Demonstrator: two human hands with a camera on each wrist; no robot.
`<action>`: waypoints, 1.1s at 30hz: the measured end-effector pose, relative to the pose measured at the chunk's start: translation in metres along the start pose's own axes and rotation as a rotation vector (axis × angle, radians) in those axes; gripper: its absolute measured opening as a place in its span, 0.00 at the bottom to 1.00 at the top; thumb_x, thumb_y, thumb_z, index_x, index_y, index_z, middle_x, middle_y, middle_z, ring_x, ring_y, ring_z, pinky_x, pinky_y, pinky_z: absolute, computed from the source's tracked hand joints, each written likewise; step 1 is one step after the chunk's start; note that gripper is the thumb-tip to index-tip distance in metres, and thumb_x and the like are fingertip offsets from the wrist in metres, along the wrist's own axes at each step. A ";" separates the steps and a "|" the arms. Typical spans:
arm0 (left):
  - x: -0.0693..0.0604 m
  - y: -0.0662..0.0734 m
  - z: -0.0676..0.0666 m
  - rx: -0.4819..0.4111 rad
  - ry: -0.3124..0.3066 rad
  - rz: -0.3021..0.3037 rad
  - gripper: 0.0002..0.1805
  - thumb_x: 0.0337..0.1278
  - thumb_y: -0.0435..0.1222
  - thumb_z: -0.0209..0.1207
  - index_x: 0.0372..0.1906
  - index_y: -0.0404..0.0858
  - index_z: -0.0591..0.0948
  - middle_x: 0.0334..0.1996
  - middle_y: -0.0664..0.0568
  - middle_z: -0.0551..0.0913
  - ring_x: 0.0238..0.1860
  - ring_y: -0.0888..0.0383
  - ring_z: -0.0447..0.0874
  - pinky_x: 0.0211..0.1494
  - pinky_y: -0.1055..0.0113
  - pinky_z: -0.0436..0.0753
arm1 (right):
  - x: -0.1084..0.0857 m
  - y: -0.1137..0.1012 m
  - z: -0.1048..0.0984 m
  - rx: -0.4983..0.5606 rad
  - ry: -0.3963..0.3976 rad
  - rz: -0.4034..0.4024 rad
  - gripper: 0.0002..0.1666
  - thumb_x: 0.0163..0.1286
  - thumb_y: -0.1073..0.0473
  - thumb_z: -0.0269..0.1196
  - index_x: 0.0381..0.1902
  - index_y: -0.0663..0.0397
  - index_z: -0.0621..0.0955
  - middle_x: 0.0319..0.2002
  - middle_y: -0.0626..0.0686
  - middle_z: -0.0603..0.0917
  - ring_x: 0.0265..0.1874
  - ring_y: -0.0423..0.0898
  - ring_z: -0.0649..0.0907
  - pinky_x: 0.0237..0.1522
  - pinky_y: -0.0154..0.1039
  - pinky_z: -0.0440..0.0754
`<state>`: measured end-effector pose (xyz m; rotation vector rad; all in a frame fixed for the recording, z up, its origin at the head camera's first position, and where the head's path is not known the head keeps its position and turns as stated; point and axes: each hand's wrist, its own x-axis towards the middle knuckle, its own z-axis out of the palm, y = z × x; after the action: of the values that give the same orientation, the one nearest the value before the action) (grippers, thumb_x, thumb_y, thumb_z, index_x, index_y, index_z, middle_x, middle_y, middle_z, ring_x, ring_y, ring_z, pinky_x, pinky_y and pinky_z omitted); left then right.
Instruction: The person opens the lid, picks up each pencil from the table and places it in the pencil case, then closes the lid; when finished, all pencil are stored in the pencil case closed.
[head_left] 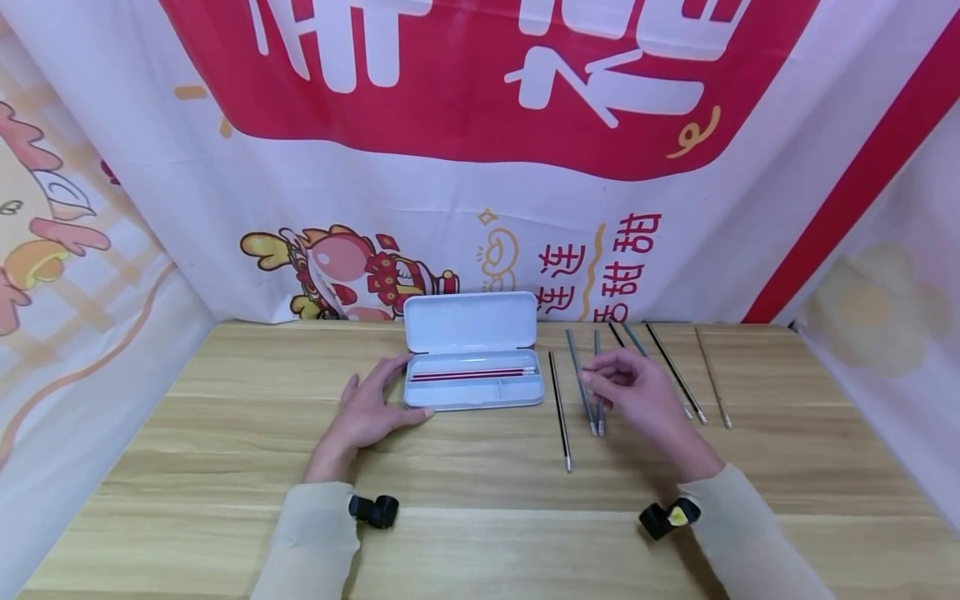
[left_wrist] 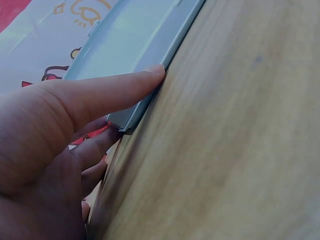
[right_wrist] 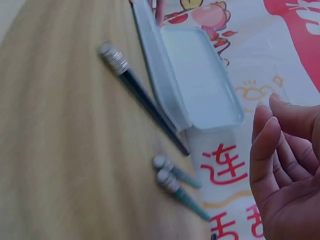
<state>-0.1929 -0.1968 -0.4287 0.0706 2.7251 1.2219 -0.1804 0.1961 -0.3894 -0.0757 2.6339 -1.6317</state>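
An opened light-blue pencil case (head_left: 474,398) lies on the table with two red pencils (head_left: 468,376) in it. My left hand (head_left: 370,408) holds its left end, the thumb (left_wrist: 125,90) along the front edge and fingers at the side. Over the loose pencils hovers my right hand (head_left: 633,387), fingers loosely bent; in the right wrist view nothing shows between thumb and fingertips. Nearest it are two blue-green pencils (head_left: 581,379), one partly behind the fingers. A black pencil (head_left: 560,412) lies between them and the case. Farther right, my hand partly hides other pencils.
Right of my right hand lie another black pencil (head_left: 675,371) and a brown pencil (head_left: 712,379), eraser ends toward me. A printed cloth (head_left: 465,192) hangs along the table's back edge, close behind the raised lid (head_left: 471,323). The wooden table (head_left: 480,517) extends toward me.
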 end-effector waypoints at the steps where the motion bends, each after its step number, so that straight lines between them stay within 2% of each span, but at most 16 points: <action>1: 0.000 0.000 0.000 0.000 -0.001 0.001 0.51 0.58 0.50 0.77 0.84 0.50 0.65 0.86 0.45 0.62 0.88 0.38 0.49 0.89 0.35 0.24 | -0.002 0.004 -0.002 -0.002 0.006 0.007 0.16 0.77 0.53 0.70 0.54 0.57 0.84 0.44 0.61 0.90 0.34 0.48 0.87 0.36 0.38 0.91; 5: -0.001 -0.001 0.002 -0.003 -0.001 -0.004 0.51 0.59 0.50 0.77 0.84 0.50 0.65 0.86 0.45 0.62 0.89 0.38 0.46 0.89 0.36 0.24 | -0.010 0.018 -0.011 0.010 0.028 0.032 0.17 0.76 0.51 0.71 0.53 0.57 0.85 0.43 0.60 0.89 0.35 0.48 0.88 0.36 0.38 0.91; 10: -0.002 -0.001 0.004 -0.010 -0.010 -0.006 0.51 0.59 0.50 0.77 0.84 0.50 0.65 0.86 0.46 0.61 0.90 0.38 0.43 0.89 0.36 0.23 | -0.024 0.032 -0.024 -0.026 0.034 0.088 0.21 0.77 0.45 0.70 0.56 0.54 0.84 0.45 0.58 0.89 0.37 0.46 0.87 0.36 0.37 0.90; 13: -0.002 -0.001 0.005 -0.006 -0.011 -0.003 0.51 0.59 0.50 0.77 0.84 0.50 0.65 0.86 0.46 0.61 0.90 0.38 0.43 0.89 0.36 0.24 | -0.033 0.039 -0.034 -0.029 0.032 0.128 0.22 0.76 0.46 0.70 0.57 0.54 0.84 0.46 0.58 0.89 0.37 0.45 0.87 0.36 0.37 0.90; 21: -0.001 -0.001 0.003 0.000 -0.011 0.014 0.51 0.60 0.51 0.77 0.84 0.49 0.65 0.86 0.44 0.61 0.89 0.37 0.47 0.89 0.35 0.24 | -0.049 0.062 -0.070 -0.046 0.054 0.143 0.23 0.78 0.48 0.69 0.58 0.60 0.83 0.41 0.50 0.89 0.33 0.42 0.86 0.34 0.37 0.90; 29: -0.002 -0.001 0.001 0.000 -0.005 0.023 0.50 0.60 0.50 0.77 0.84 0.49 0.65 0.85 0.44 0.63 0.88 0.38 0.51 0.88 0.34 0.24 | -0.063 0.076 -0.102 -0.057 0.143 0.173 0.22 0.78 0.47 0.69 0.55 0.61 0.84 0.34 0.39 0.88 0.30 0.40 0.85 0.31 0.35 0.88; 33: -0.001 0.000 0.000 0.008 -0.007 0.020 0.50 0.59 0.50 0.77 0.84 0.49 0.65 0.86 0.44 0.61 0.88 0.38 0.50 0.89 0.35 0.24 | -0.064 0.084 -0.114 -0.069 0.185 0.220 0.24 0.78 0.45 0.68 0.56 0.59 0.83 0.34 0.35 0.87 0.30 0.38 0.86 0.31 0.34 0.89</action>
<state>-0.1916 -0.1968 -0.4286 0.1037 2.7297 1.2135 -0.1253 0.3394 -0.4135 0.3674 2.7127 -1.5444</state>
